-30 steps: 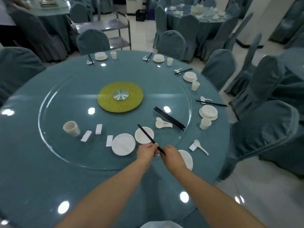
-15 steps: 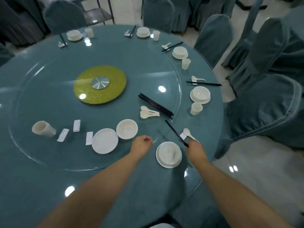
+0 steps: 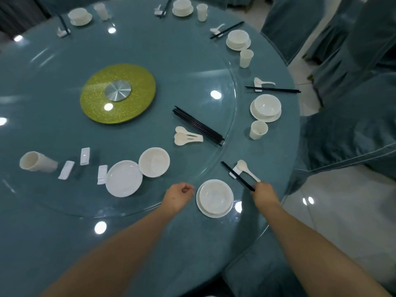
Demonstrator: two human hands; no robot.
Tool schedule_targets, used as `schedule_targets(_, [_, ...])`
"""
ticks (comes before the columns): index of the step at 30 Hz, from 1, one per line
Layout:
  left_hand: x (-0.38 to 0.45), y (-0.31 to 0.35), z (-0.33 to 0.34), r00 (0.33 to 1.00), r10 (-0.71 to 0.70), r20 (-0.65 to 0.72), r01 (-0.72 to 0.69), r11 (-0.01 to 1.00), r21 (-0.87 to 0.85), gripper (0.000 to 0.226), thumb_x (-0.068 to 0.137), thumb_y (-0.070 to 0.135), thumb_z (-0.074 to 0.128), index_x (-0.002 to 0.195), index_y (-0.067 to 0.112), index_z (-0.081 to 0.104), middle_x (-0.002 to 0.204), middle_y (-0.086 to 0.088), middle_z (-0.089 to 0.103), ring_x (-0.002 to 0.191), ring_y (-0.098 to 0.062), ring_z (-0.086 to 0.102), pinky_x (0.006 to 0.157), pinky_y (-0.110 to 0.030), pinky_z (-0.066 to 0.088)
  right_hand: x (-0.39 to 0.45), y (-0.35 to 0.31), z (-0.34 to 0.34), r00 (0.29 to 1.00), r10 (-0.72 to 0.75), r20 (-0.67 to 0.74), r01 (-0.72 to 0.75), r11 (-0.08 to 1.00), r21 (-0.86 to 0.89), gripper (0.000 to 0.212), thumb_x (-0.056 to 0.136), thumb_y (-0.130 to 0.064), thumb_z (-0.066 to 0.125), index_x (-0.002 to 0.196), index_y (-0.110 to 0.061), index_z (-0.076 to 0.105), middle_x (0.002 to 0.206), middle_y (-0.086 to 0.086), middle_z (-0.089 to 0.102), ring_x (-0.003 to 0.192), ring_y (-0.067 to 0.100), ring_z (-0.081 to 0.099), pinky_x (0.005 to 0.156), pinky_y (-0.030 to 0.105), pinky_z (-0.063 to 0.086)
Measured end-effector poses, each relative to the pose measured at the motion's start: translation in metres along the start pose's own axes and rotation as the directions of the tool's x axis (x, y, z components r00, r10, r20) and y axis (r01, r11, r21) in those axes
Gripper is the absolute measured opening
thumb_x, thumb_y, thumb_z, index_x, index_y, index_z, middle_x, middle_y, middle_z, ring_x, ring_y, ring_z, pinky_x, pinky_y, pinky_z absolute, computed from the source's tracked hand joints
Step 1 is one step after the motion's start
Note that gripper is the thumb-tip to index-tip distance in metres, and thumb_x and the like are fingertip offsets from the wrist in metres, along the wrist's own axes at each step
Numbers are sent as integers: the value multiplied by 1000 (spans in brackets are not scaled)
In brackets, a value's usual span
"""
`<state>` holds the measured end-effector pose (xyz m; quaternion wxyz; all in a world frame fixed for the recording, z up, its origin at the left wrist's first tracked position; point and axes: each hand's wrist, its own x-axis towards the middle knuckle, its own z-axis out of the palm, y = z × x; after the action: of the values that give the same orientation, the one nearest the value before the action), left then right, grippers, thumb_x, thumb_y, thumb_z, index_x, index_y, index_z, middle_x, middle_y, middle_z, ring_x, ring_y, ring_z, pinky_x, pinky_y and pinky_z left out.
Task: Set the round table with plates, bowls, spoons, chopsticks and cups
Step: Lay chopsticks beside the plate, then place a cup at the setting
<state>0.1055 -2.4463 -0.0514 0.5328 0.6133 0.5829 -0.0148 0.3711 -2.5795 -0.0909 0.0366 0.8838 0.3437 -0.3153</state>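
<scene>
— What stands around the round table [image 3: 150,243]?

— Chairs in blue-grey covers [image 3: 351,133] crowd its right edge, with more [image 3: 285,22] at the far right corner of the view.

— And underfoot?

— Pale glossy floor tiles [image 3: 342,211] on the right, catching small bright ceiling-light reflections [image 3: 308,200]. More reflections dot the tabletop.

Open tablecloth [image 3: 132,249] lay in front of the glass turntable [image 3: 64,86], offering clear passage. Right of the bowl on its plate [image 3: 215,198], the right hand [image 3: 264,195] held black chopsticks [image 3: 236,175] across the rest [image 3: 234,172] beside a spoon [image 3: 247,170], narrowing that gap. The left hand [image 3: 179,195], apparently empty, hovered just left of the plate. Stacked chopsticks [image 3: 198,125], spoons [image 3: 186,137] and a cup [image 3: 258,130] blocked the farther reach.
</scene>
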Motion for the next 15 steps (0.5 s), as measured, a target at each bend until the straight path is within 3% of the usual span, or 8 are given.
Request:
schedule_targets(5, [-5, 6, 3, 1000, -17, 26, 18, 999, -38, 12, 86, 14, 63, 95, 17, 70, 84, -1, 70, 63, -9, 61, 55, -16, 45, 3, 0, 5, 1000, -29, 4, 29, 999, -19, 23, 96, -16, 53, 111, -4, 65, 110, 16, 59, 99, 32, 62, 87, 38, 52])
schedule_targets(10, [-8, 7, 1, 1000, -25, 12, 26, 998, -65, 12, 87, 12, 61, 90, 20, 69, 80, 5, 70, 58, -5, 61, 48, -10, 42, -3, 1, 10, 999, -34, -41, 34, 999, 0, 22, 96, -18, 54, 112, -4, 62, 117, 15, 53, 103, 32, 59, 89, 37, 49])
schedule_targets(15, [-15, 1, -2, 999, -33, 10, 34, 997, -74, 16, 86, 12, 57, 90, 22, 68, 76, 10, 72, 55, -2, 61, 49, -16, 42, -19, 0, 13, 996, -23, -88, 26, 999, 33, 22, 96, -21, 53, 109, -3, 59, 117, 13, 50, 98, 32, 59, 88, 39, 50])
